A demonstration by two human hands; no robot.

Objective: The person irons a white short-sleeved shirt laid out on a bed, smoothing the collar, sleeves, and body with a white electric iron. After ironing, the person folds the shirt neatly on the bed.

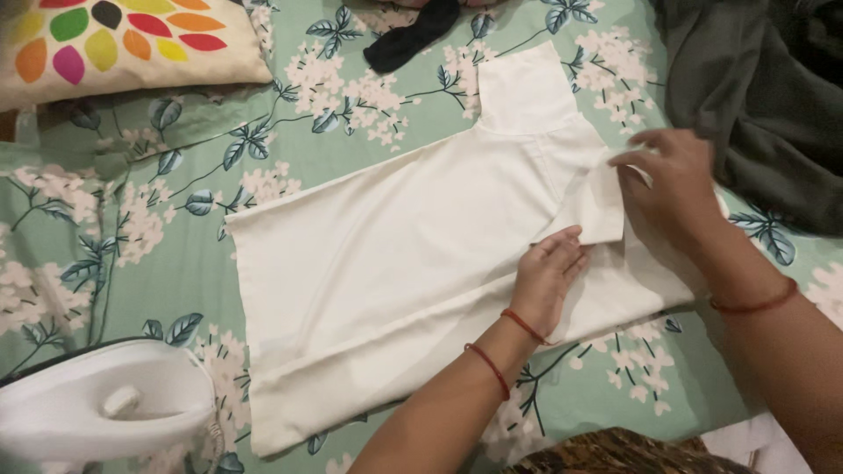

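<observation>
On a green floral sheet (176,219): white garment (395,263), spread flat, one sleeve pointing away at the top. Left hand (546,276): fingers together, palm pressed flat on the garment's middle. Right hand (672,189): fingers pinching a folded flap of the garment near its right edge. White iron (105,412): lower left, apart from the garment. Pillow (123,44): upper left. Dark cloth (755,96): upper right. Black item (413,35): top centre.
</observation>
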